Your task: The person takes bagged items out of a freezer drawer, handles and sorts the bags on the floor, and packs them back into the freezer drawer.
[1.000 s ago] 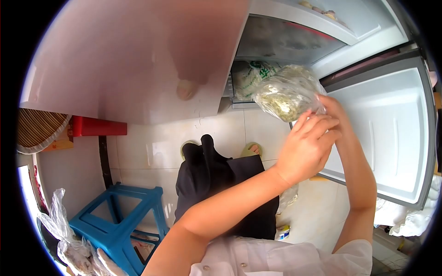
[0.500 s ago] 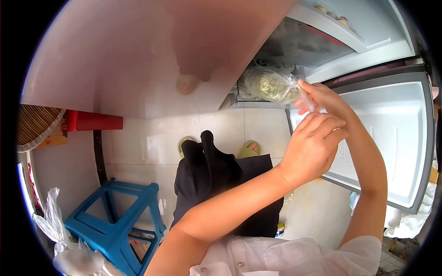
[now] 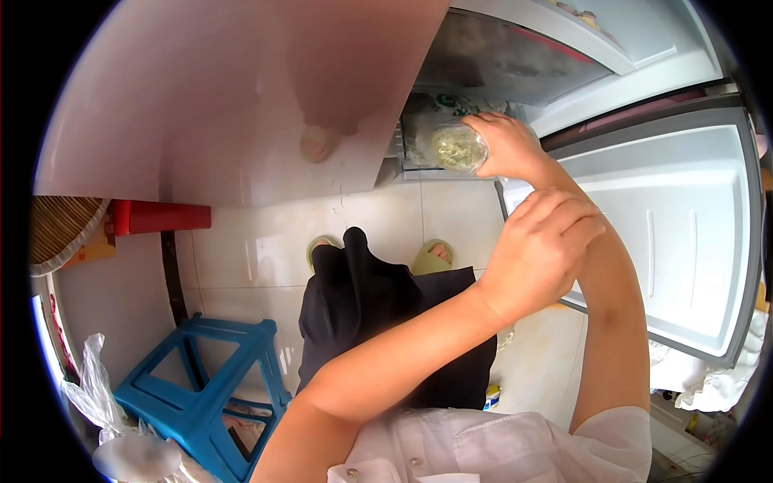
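In the head view, my right hand [image 3: 511, 146] grips a clear plastic bag [image 3: 459, 151] with pale green, shredded-looking contents. The bag is at the opening of a lower compartment of the open refrigerator, above its front edge [image 3: 439, 174]. Behind it in the compartment lies white plastic with green print [image 3: 467, 105]. My left hand [image 3: 549, 248] is closed, fingers curled, beside my right forearm; its palm side is hidden, so I cannot make out whether it holds anything.
An open lower refrigerator door [image 3: 684, 217] stands on the right. The large glossy closed panel [image 3: 225, 97] fills the upper left. A blue plastic stool [image 3: 193, 386] is at lower left, a red object [image 3: 161, 217] above it. Tiled floor [image 3: 258, 249] surrounds my slippers.
My right hand has moved left and further into the refrigerator with the bag, its fingers now wrapped over the bag's near side. My left hand stays nearly in place.
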Available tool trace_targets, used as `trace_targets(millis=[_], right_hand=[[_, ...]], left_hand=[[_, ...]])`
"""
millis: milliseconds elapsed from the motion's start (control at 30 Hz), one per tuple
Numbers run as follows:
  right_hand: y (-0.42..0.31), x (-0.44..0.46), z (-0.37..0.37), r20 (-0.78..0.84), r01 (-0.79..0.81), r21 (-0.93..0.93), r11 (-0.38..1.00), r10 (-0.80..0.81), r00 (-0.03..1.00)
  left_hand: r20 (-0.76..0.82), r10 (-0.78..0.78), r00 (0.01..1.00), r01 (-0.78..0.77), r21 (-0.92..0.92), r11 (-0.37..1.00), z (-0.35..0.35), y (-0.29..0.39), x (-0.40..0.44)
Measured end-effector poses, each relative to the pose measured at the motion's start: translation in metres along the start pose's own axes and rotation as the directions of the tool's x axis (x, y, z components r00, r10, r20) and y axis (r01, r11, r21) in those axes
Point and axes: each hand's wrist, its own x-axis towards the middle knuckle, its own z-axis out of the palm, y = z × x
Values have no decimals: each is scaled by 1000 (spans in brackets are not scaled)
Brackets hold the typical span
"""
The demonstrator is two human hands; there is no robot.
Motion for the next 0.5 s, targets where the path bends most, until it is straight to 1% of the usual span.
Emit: trace_targets(millis=[67,200,267,300,333,367,400,433,500], right_hand=[[2,1,-1,-23,45,-3,999,-45,999],[21,5,-5,68,-69,196,978,57,996],[29,4,-20,137,-149,310,939,112,984],[29,2,-30,133,-160,346,925,121,984],[27,-3,-41,133,-172,383,908,131,983],[24,-9,-50,134,-188,421,888,144,980],[23,-15,-55,102,-177,473,863,145,984],[20,-20,-61,74,-177,484,857,162,984],[15,-32,-73,15,-176,503,846,195,981]], left_hand=[[-4,-13,1000,13,-6,1000,1,-1,1],[6,-42,999,42,16,999,0,-1,3],[31,-111,993,111,-13,994,0,-2,1],[40,-148,988,149,-24,989,-1,-2,0],[69,-229,971,232,-39,972,-2,-3,-1],[103,-310,945,316,-54,947,-4,-3,-3],[139,-385,912,396,-66,916,-4,-4,-4],[177,-514,840,538,-141,831,-3,-4,-4],[283,-715,640,768,-263,583,-2,-5,-5]])
